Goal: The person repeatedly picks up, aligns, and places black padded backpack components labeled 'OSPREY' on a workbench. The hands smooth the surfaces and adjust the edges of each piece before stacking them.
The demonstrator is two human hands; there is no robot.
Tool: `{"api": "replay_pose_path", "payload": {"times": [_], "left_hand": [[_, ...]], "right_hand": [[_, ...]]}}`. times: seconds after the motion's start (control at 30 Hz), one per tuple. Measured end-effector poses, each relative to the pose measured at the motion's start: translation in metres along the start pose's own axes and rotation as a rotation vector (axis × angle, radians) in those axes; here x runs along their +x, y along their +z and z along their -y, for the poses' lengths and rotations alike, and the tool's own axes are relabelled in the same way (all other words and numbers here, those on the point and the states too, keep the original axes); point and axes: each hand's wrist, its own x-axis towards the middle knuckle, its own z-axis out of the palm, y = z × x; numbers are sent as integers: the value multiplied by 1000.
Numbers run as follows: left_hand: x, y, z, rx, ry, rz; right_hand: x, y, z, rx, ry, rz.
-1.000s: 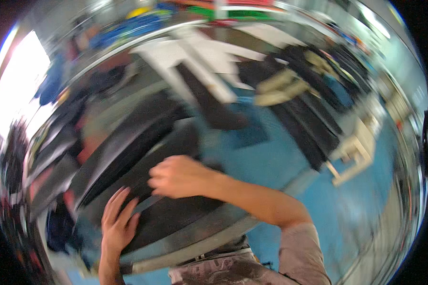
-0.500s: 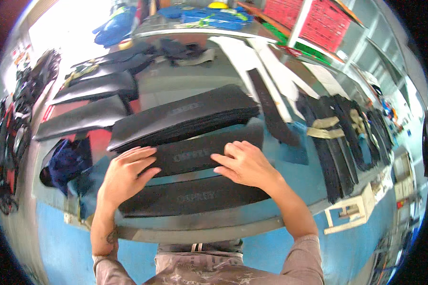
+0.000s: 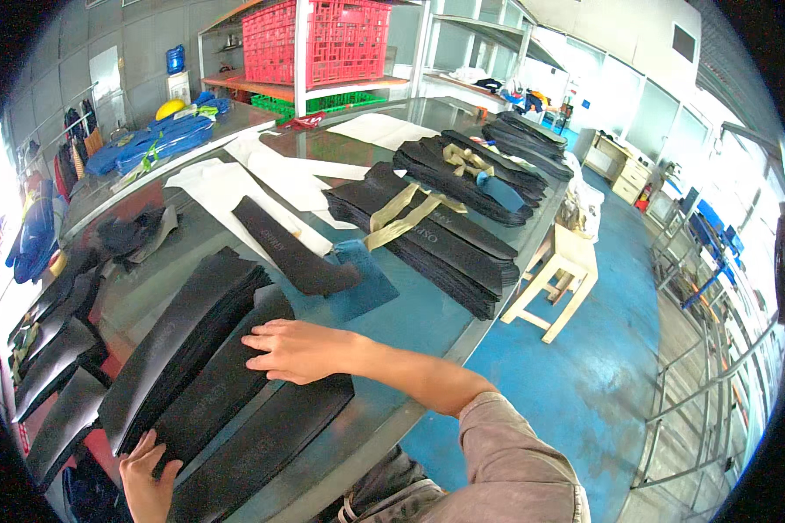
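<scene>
My left hand rests on the near left end of a long black fabric panel, its fingers apart. Across the panel's other end lies my right hand, fingers loosely stretched out and gripping nothing. Faint lettering marks the panel. Alongside it, to the left, is a thick stack of matching black panels. Another black panel lies on the right, close to the table edge.
White strips and a curved black piece lie farther across the table. Tied black bundles stand to the right, near a wooden stool. Red crates sit on a shelf behind.
The view has swung to the right, bringing the stool and the far side of the room into sight. Both hands are still on the middle panel.
</scene>
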Motion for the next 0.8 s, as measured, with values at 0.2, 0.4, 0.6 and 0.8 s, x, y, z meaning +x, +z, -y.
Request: {"api": "replay_pose_path", "payload": {"times": [0.2, 0.4, 0.6, 0.8], "left_hand": [[9, -19, -20, 144, 169, 91], [9, -21, -24, 141, 193, 109], [10, -16, -29, 119, 162, 162], [3, 0, 18, 173, 159, 63]], "right_hand": [[-2, 5, -2, -19, -1, -47], [-3, 5, -6, -23, 62, 73], [-13, 16, -17, -131, -17, 9], [-4, 3, -23, 149, 22, 59]]}}
